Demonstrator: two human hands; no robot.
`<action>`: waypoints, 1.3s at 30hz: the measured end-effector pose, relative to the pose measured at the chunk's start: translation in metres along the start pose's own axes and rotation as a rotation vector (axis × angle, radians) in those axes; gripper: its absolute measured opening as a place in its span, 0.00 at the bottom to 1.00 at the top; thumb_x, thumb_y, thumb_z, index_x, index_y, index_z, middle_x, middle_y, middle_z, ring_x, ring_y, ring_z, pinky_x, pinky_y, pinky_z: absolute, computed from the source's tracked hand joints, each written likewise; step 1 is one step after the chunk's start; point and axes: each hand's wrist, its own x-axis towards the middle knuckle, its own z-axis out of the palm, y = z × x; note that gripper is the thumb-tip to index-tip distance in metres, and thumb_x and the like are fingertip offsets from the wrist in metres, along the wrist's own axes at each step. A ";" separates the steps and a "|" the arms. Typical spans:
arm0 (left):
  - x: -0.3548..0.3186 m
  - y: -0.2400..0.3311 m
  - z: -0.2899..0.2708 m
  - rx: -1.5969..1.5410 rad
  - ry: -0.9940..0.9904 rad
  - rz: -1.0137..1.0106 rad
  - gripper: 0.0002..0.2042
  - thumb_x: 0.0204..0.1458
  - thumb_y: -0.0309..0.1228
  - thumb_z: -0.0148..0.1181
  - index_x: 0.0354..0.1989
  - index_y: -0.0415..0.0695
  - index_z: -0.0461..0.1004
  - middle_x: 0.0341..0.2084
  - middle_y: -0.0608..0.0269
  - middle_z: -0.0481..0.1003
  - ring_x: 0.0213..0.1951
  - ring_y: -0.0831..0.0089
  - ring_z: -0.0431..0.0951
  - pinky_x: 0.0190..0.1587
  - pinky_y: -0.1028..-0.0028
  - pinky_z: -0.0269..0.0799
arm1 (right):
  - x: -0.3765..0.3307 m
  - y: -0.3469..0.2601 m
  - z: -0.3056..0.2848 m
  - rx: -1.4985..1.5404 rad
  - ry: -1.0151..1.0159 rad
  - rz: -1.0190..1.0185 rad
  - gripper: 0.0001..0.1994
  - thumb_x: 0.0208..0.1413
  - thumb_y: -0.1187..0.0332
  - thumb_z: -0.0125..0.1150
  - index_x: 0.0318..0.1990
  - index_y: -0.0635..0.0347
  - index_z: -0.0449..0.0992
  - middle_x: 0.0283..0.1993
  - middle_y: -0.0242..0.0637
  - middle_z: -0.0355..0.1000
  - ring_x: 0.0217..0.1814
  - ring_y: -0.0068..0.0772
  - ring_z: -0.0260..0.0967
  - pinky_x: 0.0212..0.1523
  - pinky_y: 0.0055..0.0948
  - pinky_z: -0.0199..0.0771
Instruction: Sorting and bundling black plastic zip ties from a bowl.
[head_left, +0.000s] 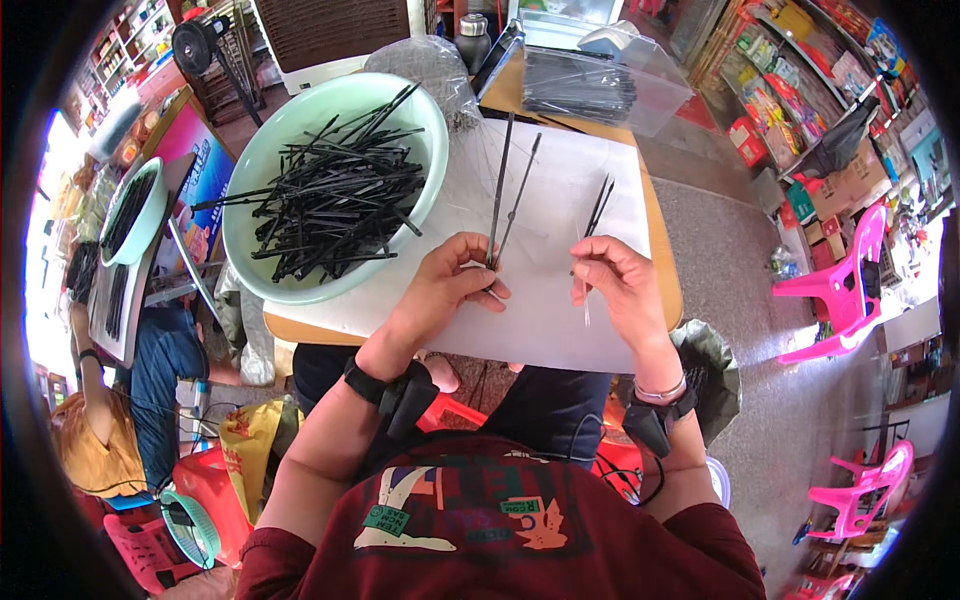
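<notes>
My left hand [450,280] is closed on two long thin black sticks [506,195], pinched near their lower ends so that they stand up and fan slightly apart. One of them has a small knot-like bump along its length. In my right hand [617,283] a few thinner black sticks [600,208] are pinched between thumb and fingers, with fine pale ends showing below. Both hands are over a white sheet [555,330] on the table. To the left of my left hand, a pale green basin [432,190] holds a heaped tangle of similar black sticks [335,200].
A clear plastic box [655,100] with more dark sticks stands at the table's back right. Crumpled clear plastic [430,65] and a grey flask [473,42] are behind the basin. At far left, a person in yellow [100,440] sits near another green basin [150,225]. Pink chairs [850,270] stand right.
</notes>
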 end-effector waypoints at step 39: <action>0.004 -0.005 -0.002 0.019 -0.121 -0.032 0.15 0.52 0.15 0.50 0.49 0.36 0.62 0.38 0.56 0.68 0.41 0.62 0.78 0.39 0.74 0.79 | 0.029 0.036 0.034 0.394 0.103 0.177 0.07 0.54 0.73 0.56 0.39 0.67 0.72 0.31 0.39 0.74 0.28 0.25 0.71 0.28 0.22 0.75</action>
